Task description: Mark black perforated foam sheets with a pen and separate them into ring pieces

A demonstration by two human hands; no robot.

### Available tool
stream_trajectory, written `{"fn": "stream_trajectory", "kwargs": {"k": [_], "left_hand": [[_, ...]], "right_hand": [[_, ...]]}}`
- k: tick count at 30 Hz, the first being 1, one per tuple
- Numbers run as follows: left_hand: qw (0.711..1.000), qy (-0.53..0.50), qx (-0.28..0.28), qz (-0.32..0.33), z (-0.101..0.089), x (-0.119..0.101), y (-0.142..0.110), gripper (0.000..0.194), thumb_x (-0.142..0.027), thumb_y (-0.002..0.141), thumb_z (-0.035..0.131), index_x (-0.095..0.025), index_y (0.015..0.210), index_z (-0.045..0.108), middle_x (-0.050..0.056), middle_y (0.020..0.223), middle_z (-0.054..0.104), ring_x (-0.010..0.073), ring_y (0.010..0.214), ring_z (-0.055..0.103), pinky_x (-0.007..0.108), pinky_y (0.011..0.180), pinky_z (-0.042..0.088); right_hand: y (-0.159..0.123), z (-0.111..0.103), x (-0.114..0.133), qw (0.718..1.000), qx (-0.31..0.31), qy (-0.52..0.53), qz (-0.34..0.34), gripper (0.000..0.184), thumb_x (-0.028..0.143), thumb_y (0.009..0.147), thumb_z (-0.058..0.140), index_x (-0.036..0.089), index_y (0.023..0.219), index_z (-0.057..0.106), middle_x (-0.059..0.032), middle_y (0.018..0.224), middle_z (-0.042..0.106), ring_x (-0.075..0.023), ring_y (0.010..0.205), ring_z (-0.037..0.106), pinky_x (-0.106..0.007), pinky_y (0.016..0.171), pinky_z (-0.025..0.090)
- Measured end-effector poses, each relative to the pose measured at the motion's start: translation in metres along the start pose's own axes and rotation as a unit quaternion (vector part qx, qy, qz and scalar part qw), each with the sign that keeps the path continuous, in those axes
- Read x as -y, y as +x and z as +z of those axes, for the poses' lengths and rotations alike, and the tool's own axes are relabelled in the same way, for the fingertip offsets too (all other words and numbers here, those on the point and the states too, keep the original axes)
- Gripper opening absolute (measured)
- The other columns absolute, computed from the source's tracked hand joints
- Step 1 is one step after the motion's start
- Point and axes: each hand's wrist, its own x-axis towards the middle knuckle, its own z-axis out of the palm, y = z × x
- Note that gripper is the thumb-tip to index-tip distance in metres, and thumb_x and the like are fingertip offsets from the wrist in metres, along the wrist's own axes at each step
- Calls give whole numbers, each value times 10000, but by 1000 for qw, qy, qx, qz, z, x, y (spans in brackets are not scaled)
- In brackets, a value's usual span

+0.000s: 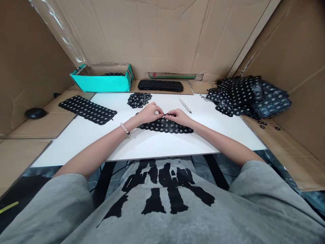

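Note:
My left hand (150, 113), with a pale beaded bracelet at its wrist, is closed in a pinch. Facing it, my right hand (179, 117) pinches too, and the fingertips nearly meet at a small black ring (164, 115). Just under the fingers lies a black perforated sheet (165, 127) with rows of pale dots, flat on the white table. Whether the ring is joined to the sheet cannot be made out. Behind my left hand is a heap of loose black rings (139, 100). A whitish pen-like tool (185, 105) rests beyond my right hand.
Another dotted black sheet (87, 109) lies at left, near a dark round object (35, 113). At the back stand a turquoise box (104, 83) and a black stack (160, 85). Dotted sheets form a pile (246, 95) at right, by scattered rings (262, 127). Cardboard walls (152, 34) surround the table (142, 149).

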Motion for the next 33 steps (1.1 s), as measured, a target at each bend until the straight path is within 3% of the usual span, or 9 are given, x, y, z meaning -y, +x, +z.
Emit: {"fn": "stream_trajectory", "kwargs": {"k": [2, 4, 7, 9, 12, 18, 24, 28, 33], "left_hand": [[996, -61, 1, -72, 0, 7, 5, 219, -318, 844, 634, -188, 827, 810, 59, 864, 798, 234, 840, 671, 355, 862, 494], [981, -111, -35, -155, -5, 22, 9, 202, -300, 820, 654, -167, 806, 806, 68, 889, 803, 233, 839, 698, 334, 851, 511], [947, -99, -167, -256, -26, 52, 10, 226, -290, 827, 641, -132, 849, 801, 98, 929, 797, 251, 892, 708, 329, 854, 520], [922, -43, -254, -289, -44, 73, 5, 245, -274, 839, 627, -119, 918, 800, 101, 969, 791, 248, 927, 702, 326, 904, 509], [896, 5, -309, -318, -61, 98, -8, 256, -285, 838, 652, -107, 966, 784, 105, 1007, 778, 243, 970, 684, 314, 944, 491], [929, 62, -234, -281, -60, 120, -21, 266, -313, 889, 585, -135, 984, 758, 109, 1089, 757, 247, 1043, 640, 347, 1054, 431], [931, 125, -190, -285, -56, 108, -17, 566, -533, 988, 378, -132, 1203, 715, 181, 1225, 684, 345, 1232, 530, 461, 1136, 347], [938, 126, -155, -284, -43, 95, -18, 726, -616, 961, 395, -211, 1559, 459, 170, 1575, 435, 418, 1417, 371, 546, 1187, 279], [943, 123, -62, -304, -28, 93, -17, 830, -609, 924, 426, -224, 1648, 296, 172, 1701, 220, 470, 1475, 305, 608, 1190, 254]], "right_hand": [[1, -1, -2, 1000, -11, -9, 12, 429, 561, 841, 583, 158, 700, 622, 21, 618, 480, -129, 651, 385, -298, 648, 294], [1, -1, -3, 1000, -19, -11, 19, 417, 548, 833, 588, 162, 680, 607, 20, 618, 483, -129, 650, 389, -298, 650, 300], [2, -2, -5, 1000, -7, -18, 24, 399, 527, 830, 599, 170, 653, 583, 26, 604, 463, -126, 637, 382, -296, 649, 304], [1, -3, -5, 999, 6, -26, 24, 390, 513, 835, 602, 173, 646, 573, 28, 603, 454, -124, 632, 380, -296, 651, 302], [0, -3, -4, 999, 8, -28, 26, 390, 514, 845, 593, 172, 660, 579, 24, 616, 460, -127, 636, 389, -297, 651, 298], [0, -3, -4, 1000, 7, -15, 21, 407, 543, 829, 595, 171, 663, 586, 27, 611, 456, -125, 637, 385, -297, 644, 305], [0, -3, -5, 1000, 8, -10, 16, 415, 552, 827, 596, 171, 663, 585, 28, 613, 454, -124, 637, 393, -298, 648, 309], [-1, -4, -5, 1000, 11, -13, 18, 417, 553, 844, 598, 174, 672, 579, 29, 616, 454, -127, 639, 397, -298, 656, 310], [-1, -4, -4, 1000, 11, -14, 14, 417, 546, 842, 594, 177, 651, 560, 32, 615, 437, -124, 637, 382, -300, 652, 301]]}}
